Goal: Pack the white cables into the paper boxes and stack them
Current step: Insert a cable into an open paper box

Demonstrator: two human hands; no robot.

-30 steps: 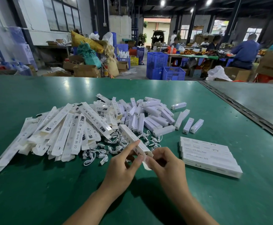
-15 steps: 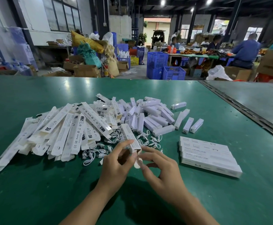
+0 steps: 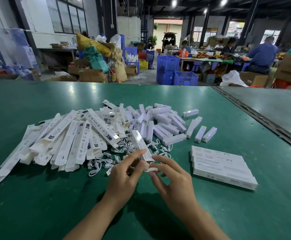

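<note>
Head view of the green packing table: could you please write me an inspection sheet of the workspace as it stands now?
Surface: green table, with light glare at its far side.
Job's things: held box tilted up off the table; flat paper boxes heaped at left; packed boxes stacked at right.
Clutter: white bar-shaped units piled at centre, a few lying apart.
Grippers: left hand grips the held box; right hand has fingertips at its end flap, pinch unclear.
Cables: loose white cables tangled beside the heap, near the hands.
Surroundings: blue crates, cardboard cartons, seated people beyond the table.
</note>
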